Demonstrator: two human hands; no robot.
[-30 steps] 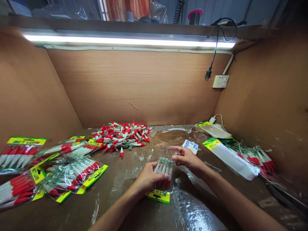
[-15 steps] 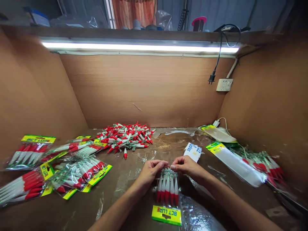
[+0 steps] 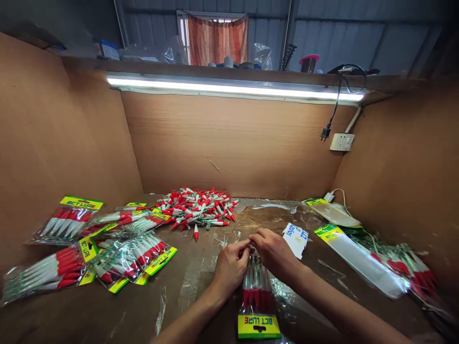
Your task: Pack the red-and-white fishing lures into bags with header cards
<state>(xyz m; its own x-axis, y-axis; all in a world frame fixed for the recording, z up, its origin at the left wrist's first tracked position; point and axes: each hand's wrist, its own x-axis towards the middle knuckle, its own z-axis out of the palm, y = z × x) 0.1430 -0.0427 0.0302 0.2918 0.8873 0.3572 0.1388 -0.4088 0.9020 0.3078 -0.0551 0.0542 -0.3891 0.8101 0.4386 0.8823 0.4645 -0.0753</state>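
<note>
A clear plastic bag of red-and-white fishing lures (image 3: pixel 256 294) lies in front of me. Its yellow-green header card (image 3: pixel 258 327) points toward me, upside down. At the bag's far end my left hand (image 3: pixel 229 267) is closed, thumb and fingers pinching the plastic edge. My right hand (image 3: pixel 274 253) is closed as well, its fingertips meeting those of the left at that same edge. The lures' metal ends lie partly hidden under my hands.
A heap of loose lures (image 3: pixel 197 208) lies at the back. Filled packs (image 3: pixel 132 258) are piled on the left. A white card with handwriting (image 3: pixel 296 240), empty bags (image 3: pixel 358 258) and more lures (image 3: pixel 409 267) lie to the right. A black plug (image 3: pixel 325 131) hangs above.
My hands have come together at the bag's far end, the right fingers moving over to the left ones. The view has tilted up, and the scene sits further right.
</note>
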